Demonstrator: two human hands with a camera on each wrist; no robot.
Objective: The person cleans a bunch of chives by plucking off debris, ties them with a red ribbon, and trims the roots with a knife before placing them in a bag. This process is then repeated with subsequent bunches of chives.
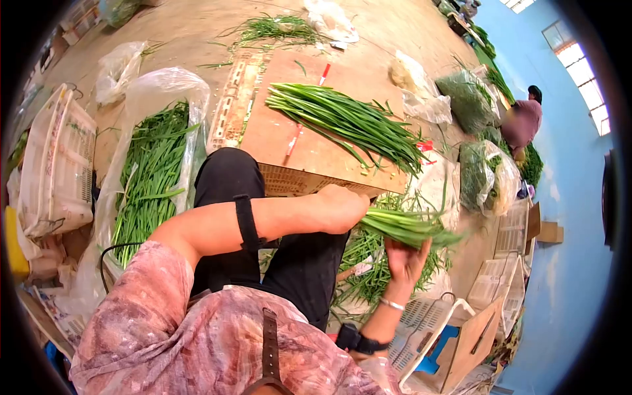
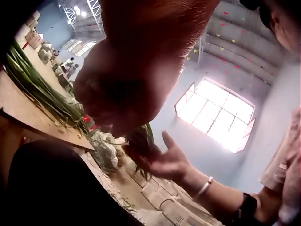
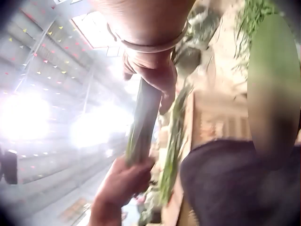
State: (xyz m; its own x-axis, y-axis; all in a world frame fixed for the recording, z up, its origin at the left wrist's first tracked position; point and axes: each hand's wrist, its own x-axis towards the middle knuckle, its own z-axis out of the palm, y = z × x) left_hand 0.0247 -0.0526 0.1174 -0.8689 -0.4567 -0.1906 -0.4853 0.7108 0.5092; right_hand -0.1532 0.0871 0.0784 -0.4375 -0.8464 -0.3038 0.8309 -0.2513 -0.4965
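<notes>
My left hand (image 1: 343,209) grips a bunch of garlic chives (image 1: 401,226) by its pale stem end, in front of the board. The leafy end fans out to the right, over my right hand (image 1: 405,260). In the left wrist view that right hand (image 2: 167,162) has its palm turned up and its thumb apart, with the leaves against its fingers. The right wrist view has the bunch (image 3: 143,120) stretched between both hands. A larger pile of garlic chives (image 1: 345,122) lies across the wooden board (image 1: 263,141), over red-and-white strips.
A plastic-lined container (image 1: 201,89) of greens stands left of my knee. Loose greens (image 1: 368,263) lie under my hands. White crates (image 1: 62,164) stand at far left, with another crate (image 1: 421,329) by my right elbow. Bags (image 1: 464,99) and another person (image 1: 523,122) are along the blue wall.
</notes>
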